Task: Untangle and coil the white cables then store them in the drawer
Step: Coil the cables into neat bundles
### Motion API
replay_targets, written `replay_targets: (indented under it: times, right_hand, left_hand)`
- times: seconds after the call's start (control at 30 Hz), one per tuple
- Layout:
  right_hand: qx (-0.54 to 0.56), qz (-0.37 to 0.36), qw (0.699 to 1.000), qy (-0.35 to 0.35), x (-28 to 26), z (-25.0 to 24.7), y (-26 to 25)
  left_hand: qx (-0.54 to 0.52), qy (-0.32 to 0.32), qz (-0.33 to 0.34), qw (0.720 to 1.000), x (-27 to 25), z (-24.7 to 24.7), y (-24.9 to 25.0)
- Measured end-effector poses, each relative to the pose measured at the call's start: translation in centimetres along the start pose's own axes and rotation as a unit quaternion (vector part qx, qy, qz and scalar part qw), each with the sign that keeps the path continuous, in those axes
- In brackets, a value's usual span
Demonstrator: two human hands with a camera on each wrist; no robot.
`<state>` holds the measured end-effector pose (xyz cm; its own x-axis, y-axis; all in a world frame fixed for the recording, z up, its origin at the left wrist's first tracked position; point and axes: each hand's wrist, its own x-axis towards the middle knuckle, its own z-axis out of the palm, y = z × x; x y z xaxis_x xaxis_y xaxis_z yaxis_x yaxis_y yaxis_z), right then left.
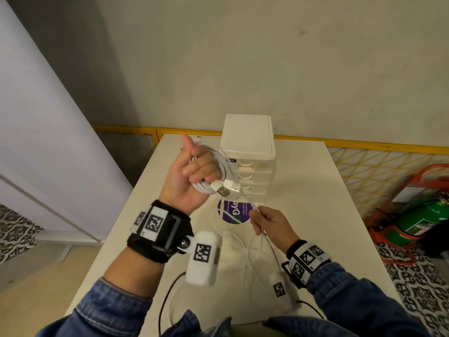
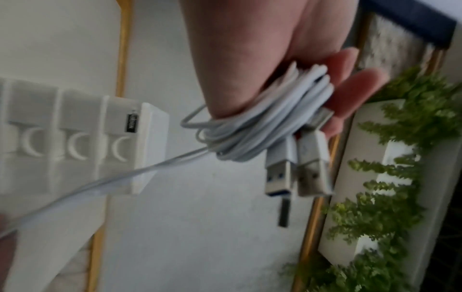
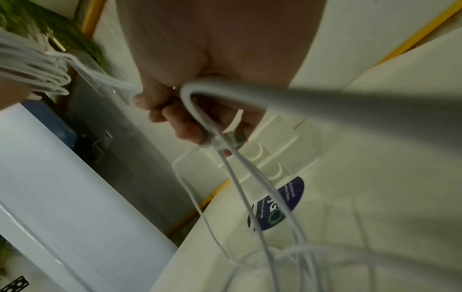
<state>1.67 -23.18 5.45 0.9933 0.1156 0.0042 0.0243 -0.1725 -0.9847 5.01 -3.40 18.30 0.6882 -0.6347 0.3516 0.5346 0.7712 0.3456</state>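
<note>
Across the lower half of the head view runs the table (image 1: 303, 190), and at its far edge, centre frame, stands the drawer unit (image 1: 247, 147) with every drawer shut, as far as its front shows. Left of centre, raised above the table, the left hand (image 1: 192, 176) has its fingers curled round the coil (image 1: 220, 166) of white cable, thumb up; two USB plugs (image 1: 227, 188) stick out below the fingers, just in front of the unit. From the coil a strand drops to the right hand (image 1: 269, 222), lower and right of centre, which pinches the loose cable (image 1: 255, 254) between thumb and fingertips; the right wrist view shows a small connector (image 3: 225, 141) by those fingers. The remaining slack lies in open loops on the table toward the bottom of the frame, partly over a purple sticker (image 1: 233, 212). My judgement is that coiling is partly done and storing not begun. To do it well, the right hand should feed slack through a light pinch so twists run out, laying each turn beside the last at matching size, while the left hand holds firm so the plugs and earlier turns do not spill. A loop snagging on another could knot.
</note>
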Motion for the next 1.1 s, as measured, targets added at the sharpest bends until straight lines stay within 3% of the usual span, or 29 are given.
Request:
replay_targets:
  times: [0.1,0.23,0.3,0.4,0.47,0.57,0.6,0.67,0.77,0.8,0.9,0.97,1.03,1.1]
  right_hand:
    - [0.019,-0.005,1.0,-0.006,0.1,0.7,0.1]
    - [0.028,-0.006,1.0,-0.006,0.2,1.2,0.3]
    - [-0.066,0.004,0.995,-0.076,-0.1,1.6,0.3]
    - [-0.205,-0.03,0.961,-0.184,-0.7,3.0,-0.2]
    - [-0.233,-0.073,0.947,-0.21,-0.8,3.3,-1.1]
    - [-0.23,-0.139,0.942,-0.199,-1.0,2.8,-3.0]
    - [-0.221,-0.151,0.945,-0.186,-1.0,2.5,-4.0]
    - [-0.194,-0.172,0.954,-0.151,-0.8,1.6,-5.9]
    - [-0.191,-0.225,0.95,-0.108,-0.2,0.1,-8.0]
    - [-0.207,-0.24,0.943,-0.097,0.0,-0.3,-8.4]
    - [-0.23,-0.219,0.948,-0.033,0.6,-1.4,-8.7]
    - [-0.248,-0.214,0.945,-0.021,1.2,-2.1,-8.4]
    - [-0.329,-0.257,0.908,-0.011,1.8,-2.7,-7.8]
    - [-0.436,-0.296,0.85,-0.004,2.3,-3.1,-6.8]
  left_hand:
    - [-0.017,0.016,0.047,0.999,0.3,0.1,0.7]
    - [0.023,0.09,0.13,0.987,0.5,0.0,1.1]
    - [0.091,0.141,0.173,0.97,0.6,0.3,1.1]
    - [0.2,0.209,0.198,0.936,0.9,0.1,0.5]
    - [0.364,0.241,0.195,0.878,0.8,-0.6,0.1]
    - [0.64,0.236,0.144,0.717,-0.2,-1.6,0.2]
    - [0.694,0.216,0.114,0.678,-0.5,-1.9,0.4]
    - [0.761,0.166,0.018,0.627,-1.0,-2.5,0.4]
    - [0.783,0.115,-0.149,0.593,-1.4,-2.7,-0.7]
    - [0.769,0.11,-0.184,0.602,-1.4,-2.6,-0.9]
    - [0.674,0.092,-0.251,0.689,-1.4,-2.1,-1.4]
    - [0.633,0.066,-0.269,0.723,-1.4,-1.8,-1.8]
    - [0.601,0.069,-0.272,0.749,-1.5,-1.4,-2.2]
    - [0.535,0.088,-0.269,0.796,-1.5,-1.2,-2.4]
